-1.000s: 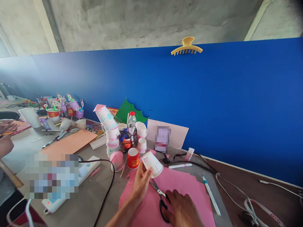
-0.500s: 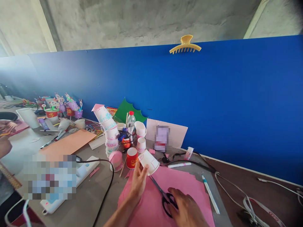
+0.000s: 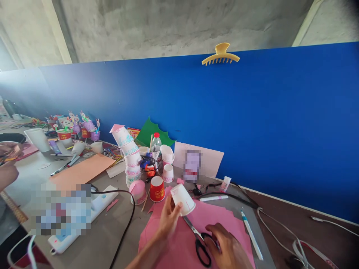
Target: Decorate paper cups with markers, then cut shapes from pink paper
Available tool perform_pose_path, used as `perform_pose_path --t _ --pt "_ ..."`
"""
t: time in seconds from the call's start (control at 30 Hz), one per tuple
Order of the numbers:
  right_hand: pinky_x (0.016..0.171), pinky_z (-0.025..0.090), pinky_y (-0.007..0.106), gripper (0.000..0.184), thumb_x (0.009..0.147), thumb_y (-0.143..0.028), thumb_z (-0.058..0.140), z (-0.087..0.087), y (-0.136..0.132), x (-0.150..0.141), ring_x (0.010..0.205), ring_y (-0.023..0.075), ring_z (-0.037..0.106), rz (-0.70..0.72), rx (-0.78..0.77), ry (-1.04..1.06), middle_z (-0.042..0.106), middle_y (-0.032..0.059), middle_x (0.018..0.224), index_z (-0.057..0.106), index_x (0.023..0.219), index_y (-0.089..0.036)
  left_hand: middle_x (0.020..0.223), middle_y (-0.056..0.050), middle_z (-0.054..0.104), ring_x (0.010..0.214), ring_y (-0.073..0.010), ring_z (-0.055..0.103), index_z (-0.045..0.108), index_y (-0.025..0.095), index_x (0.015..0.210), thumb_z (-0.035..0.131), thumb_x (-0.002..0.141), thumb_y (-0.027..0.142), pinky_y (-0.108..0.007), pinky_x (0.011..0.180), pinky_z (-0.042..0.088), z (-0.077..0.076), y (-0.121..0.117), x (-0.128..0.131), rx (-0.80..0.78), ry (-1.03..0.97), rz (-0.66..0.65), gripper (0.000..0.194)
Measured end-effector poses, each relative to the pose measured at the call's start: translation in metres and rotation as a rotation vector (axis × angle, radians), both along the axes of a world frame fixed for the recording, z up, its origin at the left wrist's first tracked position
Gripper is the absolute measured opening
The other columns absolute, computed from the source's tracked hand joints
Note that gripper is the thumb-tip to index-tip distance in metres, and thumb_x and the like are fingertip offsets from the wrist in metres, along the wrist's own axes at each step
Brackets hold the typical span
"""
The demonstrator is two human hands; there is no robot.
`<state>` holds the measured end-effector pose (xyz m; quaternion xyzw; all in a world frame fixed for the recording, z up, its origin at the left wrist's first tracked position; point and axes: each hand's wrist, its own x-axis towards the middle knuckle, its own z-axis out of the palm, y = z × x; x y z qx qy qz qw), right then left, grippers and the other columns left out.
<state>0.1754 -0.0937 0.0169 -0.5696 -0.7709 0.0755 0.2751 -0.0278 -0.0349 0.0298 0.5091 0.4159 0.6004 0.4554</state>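
Note:
In my left hand is a white paper cup, tilted on its side, with pink lines drawn on it. The thumb presses the cup's wall. Black-handled scissors are in my right hand, its fingers at the upper handle loop. The handles are spread apart, and the tips lie at or behind the cup's rim; I cannot tell whether they touch it. Pink paper lies under both hands. Just behind the left hand stands a red paper cup.
A leaning stack of decorated cups rises behind, beside a bottle. A power strip and a black cord lie left. White markers rest right. A blue partition closes the back. Another person's hand shows far left.
The cup and my left hand have shifted right and slightly down, and the cup has turned a little. The scissors moved slightly right and down, their handles now wider apart.

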Motion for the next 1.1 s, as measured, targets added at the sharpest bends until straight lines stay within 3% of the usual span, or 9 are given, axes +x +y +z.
perform_pose_path --t 0.1,0.23,0.4,0.6,0.7,0.9,1.1 --pt "0.064 0.056 0.029 0.024 0.090 -0.023 0.049 -0.012 0.007 0.005 0.073 0.0216 0.073 -0.022 0.087 0.041 0.074 0.0068 0.089 0.071 0.100 -0.023 0.117 -0.016 0.069 0.102 -0.0281 0.067 0.056 0.018 0.121 0.062 0.082 0.064 -0.041 0.087 0.055 -0.003 -0.008 0.004 -0.004 -0.005 -0.205 0.060" --pt "0.065 0.056 0.031 0.023 0.090 -0.021 0.051 -0.029 0.011 0.012 0.073 0.0212 0.071 -0.035 0.163 0.040 0.073 0.0075 0.095 0.069 0.103 -0.023 0.120 -0.018 0.067 0.105 -0.0292 0.065 0.048 0.017 0.133 0.058 0.085 0.065 -0.042 0.093 0.053 -0.002 -0.019 0.005 0.097 0.211 -0.315 0.069" --pt "0.066 0.053 0.032 0.021 0.095 -0.022 0.046 -0.040 0.008 0.011 0.071 0.0203 0.066 -0.038 0.167 0.056 0.069 0.0078 0.092 0.067 0.099 -0.023 0.125 -0.018 0.065 0.111 -0.0312 0.063 0.045 0.019 0.138 0.055 0.085 0.066 -0.045 0.099 0.049 -0.005 -0.023 0.001 0.185 0.378 -0.332 0.071" --pt "0.063 0.048 0.030 0.033 0.102 -0.031 0.037 -0.044 0.012 0.006 0.068 0.0194 0.063 -0.013 0.153 0.089 0.065 0.0065 0.082 0.066 0.088 -0.022 0.123 -0.018 0.066 0.111 -0.0314 0.063 0.048 0.019 0.138 0.052 0.088 0.064 -0.045 0.098 0.050 -0.011 -0.018 -0.001 0.191 0.357 -0.246 0.068" --pt "0.064 0.048 0.030 0.030 0.101 -0.029 0.041 -0.045 0.013 0.007 0.068 0.0195 0.065 -0.013 0.148 0.093 0.066 0.0063 0.083 0.067 0.087 -0.022 0.120 -0.018 0.068 0.110 -0.0312 0.063 0.050 0.019 0.137 0.051 0.089 0.063 -0.045 0.096 0.050 -0.009 -0.015 -0.001 0.165 0.339 -0.192 0.065" --pt "0.068 0.050 0.030 0.021 0.096 -0.022 0.048 -0.029 0.007 0.008 0.074 0.0195 0.066 0.001 0.074 0.048 0.067 0.0059 0.088 0.069 0.092 -0.023 0.115 -0.017 0.070 0.099 -0.0289 0.066 0.054 0.017 0.131 0.057 0.087 0.059 -0.044 0.093 0.052 -0.003 -0.013 -0.003 0.148 0.324 -0.202 0.061" --pt "0.065 0.053 0.031 0.023 0.096 -0.023 0.047 -0.019 0.009 0.009 0.072 0.0204 0.068 0.034 0.069 0.073 0.069 0.0075 0.086 0.070 0.090 -0.021 0.118 -0.017 0.069 0.104 -0.0298 0.066 0.054 0.019 0.131 0.058 0.088 0.053 -0.043 0.094 0.052 -0.004 -0.010 -0.004 0.165 0.307 -0.201 0.055"
